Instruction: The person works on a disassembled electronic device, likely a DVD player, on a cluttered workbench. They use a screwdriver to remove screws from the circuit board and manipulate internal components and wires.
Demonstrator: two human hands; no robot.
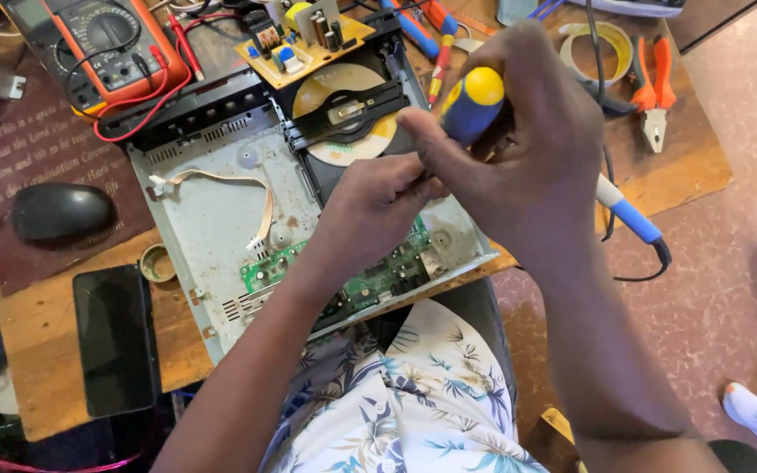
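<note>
The right hand point(532, 149) is wrapped tight around the blue-and-yellow handle of a screwdriver point(473, 103), held over the opened disc player chassis point(221, 219). The left hand point(377, 203) pinches closed at the tool's lower end, just above the chassis's green circuit board point(370, 278). A multimeter point(102, 44) sits beyond the chassis, a black phone point(116, 337) nearer than it, orange pliers point(654, 92) off to its right.
</note>
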